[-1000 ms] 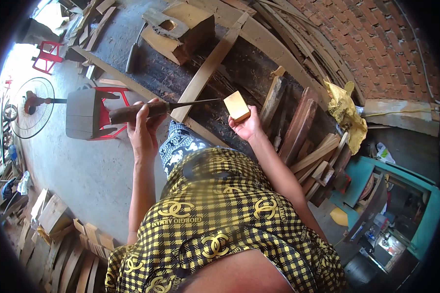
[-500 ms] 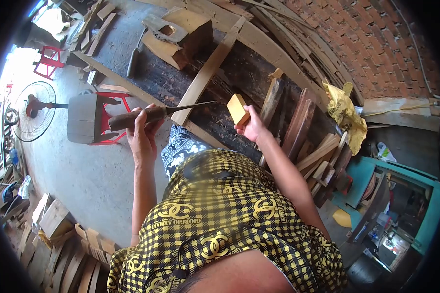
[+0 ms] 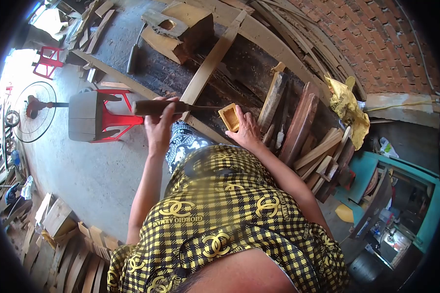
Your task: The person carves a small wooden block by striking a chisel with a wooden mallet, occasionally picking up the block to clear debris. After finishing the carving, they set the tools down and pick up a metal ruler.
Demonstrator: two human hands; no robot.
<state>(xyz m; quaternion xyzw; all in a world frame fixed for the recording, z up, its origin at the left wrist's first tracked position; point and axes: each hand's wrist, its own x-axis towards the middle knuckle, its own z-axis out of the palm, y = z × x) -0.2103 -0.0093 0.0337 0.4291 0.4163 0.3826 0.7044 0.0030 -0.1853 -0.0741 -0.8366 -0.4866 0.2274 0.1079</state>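
My left hand (image 3: pixel 159 131) is closed round the wooden handle of a chisel (image 3: pixel 143 108). The chisel's thin blade points right, its tip close to the upper edge of a small yellow wooden block (image 3: pixel 223 120). A rectangular hollow shows in the block's face, which is turned up toward me. My right hand (image 3: pixel 248 131) grips the block from its right side, the thumb along the lower edge and fingers at the far edge. Below both lies a dark workbench (image 3: pixel 212 94) strewn with shavings.
A pale wooden bar (image 3: pixel 208 68) crosses the bench. A big carved block (image 3: pixel 195 29) and a dark-handled tool (image 3: pixel 132 59) lie at its far end. Wood strips (image 3: pixel 300 122) and a crumpled yellow bag (image 3: pixel 344 105) are at right; a red stool (image 3: pixel 117 117) and fan (image 3: pixel 34 110) stand left.
My right hand has turned the block, so its hollowed face now shows. My left hand has moved right with the chisel, bringing the tip to the block.
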